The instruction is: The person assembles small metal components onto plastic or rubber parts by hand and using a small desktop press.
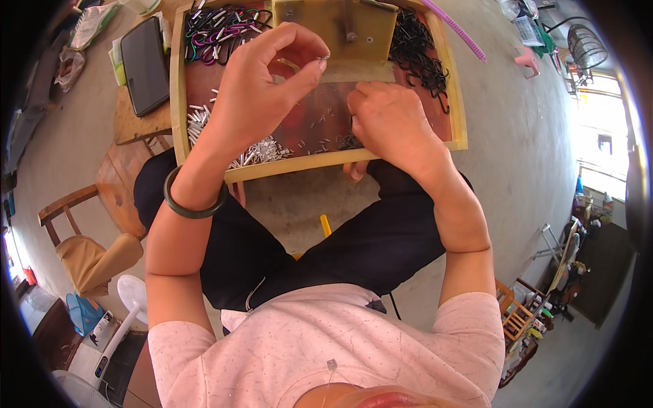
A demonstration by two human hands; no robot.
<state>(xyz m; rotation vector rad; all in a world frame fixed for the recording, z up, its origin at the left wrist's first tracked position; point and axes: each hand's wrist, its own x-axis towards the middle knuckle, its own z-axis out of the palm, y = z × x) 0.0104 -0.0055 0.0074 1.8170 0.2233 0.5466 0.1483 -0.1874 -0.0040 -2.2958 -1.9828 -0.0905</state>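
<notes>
My left hand (262,88) is raised over the wooden tray (326,162), with thumb and forefinger pinched together around a tiny shiny bit too small to name. My right hand (394,126) is lower, at the tray's right side, its fingers curled in and what they hold, if anything, hidden. Small dark pieces (347,141) lie just left of it. Short silver pins (262,151) are heaped below my left hand. Between and beyond both hands stands a yellowish block (333,30) with metal fittings.
Coloured carabiners (218,30) fill the tray's far left, black bent hooks (418,54) its far right. A black phone (145,66) lies on a wooden stool (139,119) at the left. A wooden chair (112,177) is closer on that side. The tray sits above my knees.
</notes>
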